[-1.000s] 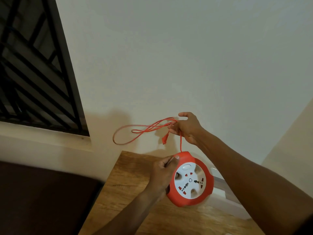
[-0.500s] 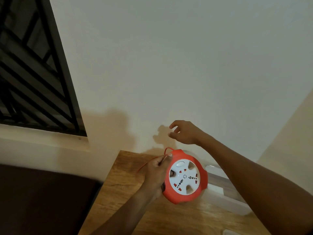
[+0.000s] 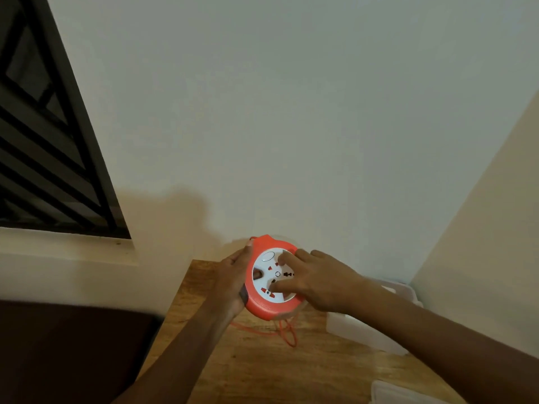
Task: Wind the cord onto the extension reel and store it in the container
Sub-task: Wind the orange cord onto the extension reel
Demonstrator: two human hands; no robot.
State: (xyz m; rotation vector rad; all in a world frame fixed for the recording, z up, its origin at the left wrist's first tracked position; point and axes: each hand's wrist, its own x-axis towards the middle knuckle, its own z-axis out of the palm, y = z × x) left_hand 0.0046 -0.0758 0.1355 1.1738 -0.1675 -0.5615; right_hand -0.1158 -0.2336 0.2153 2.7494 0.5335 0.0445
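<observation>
The orange extension reel [image 3: 261, 306] with a white socket face is held up above the wooden table [image 3: 262, 371]. My left hand [image 3: 233, 282] grips its left rim, fingers curled round the edge. My right hand [image 3: 316, 279] lies on the white face, with finger and thumb set into its recesses. A loop of orange cord [image 3: 287, 333] hangs loose below the reel onto the table. A clear plastic container [image 3: 367, 333] stands on the table to the right, partly hidden behind my right forearm.
A white wall stands close behind the table, with a side wall at the right. A barred window [image 3: 49, 147] is at the upper left. A dark surface [image 3: 73, 351] lies left of the table. A clear lid [image 3: 399, 393] lies at the table's front right.
My right hand let go of the cord held up above the reel and came down onto the reel's white face. The loose cord dropped below the reel.
</observation>
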